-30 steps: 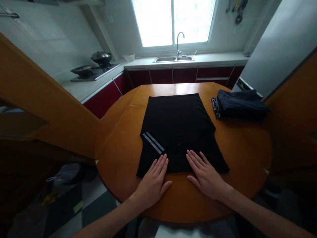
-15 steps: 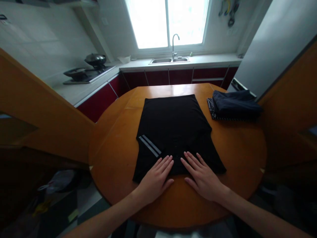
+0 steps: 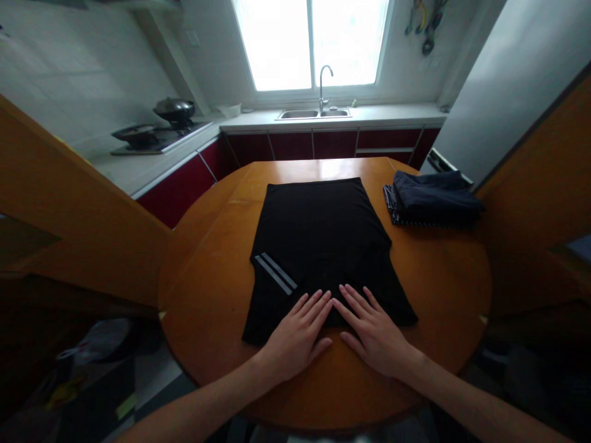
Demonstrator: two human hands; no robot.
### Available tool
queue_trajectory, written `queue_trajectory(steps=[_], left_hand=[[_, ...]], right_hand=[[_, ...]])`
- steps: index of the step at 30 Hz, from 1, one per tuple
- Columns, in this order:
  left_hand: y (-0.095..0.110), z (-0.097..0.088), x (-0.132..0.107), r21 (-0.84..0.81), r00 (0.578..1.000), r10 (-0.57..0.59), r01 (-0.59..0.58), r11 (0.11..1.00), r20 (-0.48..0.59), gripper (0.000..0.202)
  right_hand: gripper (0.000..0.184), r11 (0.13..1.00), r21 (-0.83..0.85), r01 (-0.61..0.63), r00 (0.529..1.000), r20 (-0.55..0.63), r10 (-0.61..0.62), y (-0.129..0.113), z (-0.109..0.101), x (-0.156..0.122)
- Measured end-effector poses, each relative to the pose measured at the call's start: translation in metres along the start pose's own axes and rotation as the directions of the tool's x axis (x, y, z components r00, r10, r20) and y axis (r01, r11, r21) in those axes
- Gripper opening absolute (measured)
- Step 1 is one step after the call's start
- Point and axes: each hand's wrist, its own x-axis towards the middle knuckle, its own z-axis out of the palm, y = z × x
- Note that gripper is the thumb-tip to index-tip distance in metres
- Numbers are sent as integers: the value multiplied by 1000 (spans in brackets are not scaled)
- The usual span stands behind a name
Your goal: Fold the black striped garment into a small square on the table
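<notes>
A black garment (image 3: 323, 240) with two grey stripes on a folded-in sleeve lies flat on a round wooden table (image 3: 221, 289). My left hand (image 3: 298, 338) rests flat on its near edge, fingers stretched out and together. My right hand (image 3: 372, 332) lies flat beside it, fingers also extended. The fingertips of both hands nearly meet at the middle of the garment's near edge. Neither hand holds anything.
A folded dark blue garment stack (image 3: 434, 197) sits at the table's far right. Behind the table runs a kitchen counter with a sink (image 3: 314, 112) and tap under a window, and a stove with pans (image 3: 152, 126) at the left. Wooden panels flank both sides.
Both hands have slid inward along the garment's near edge, so their fingertips now almost touch. The view has shifted slightly.
</notes>
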Motion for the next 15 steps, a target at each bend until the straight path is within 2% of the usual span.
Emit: queue_trajectory(steps=[9, 15], left_hand=[[-3, 6, 1, -38, 998, -15, 13, 999, -56, 67], [-5, 5, 9, -32, 998, 6, -8, 999, -58, 57]], right_hand=[[69, 1000, -24, -4, 1000, 11, 4, -1, 1, 0], [64, 999, -53, 8, 1000, -10, -9, 2, 4, 4]])
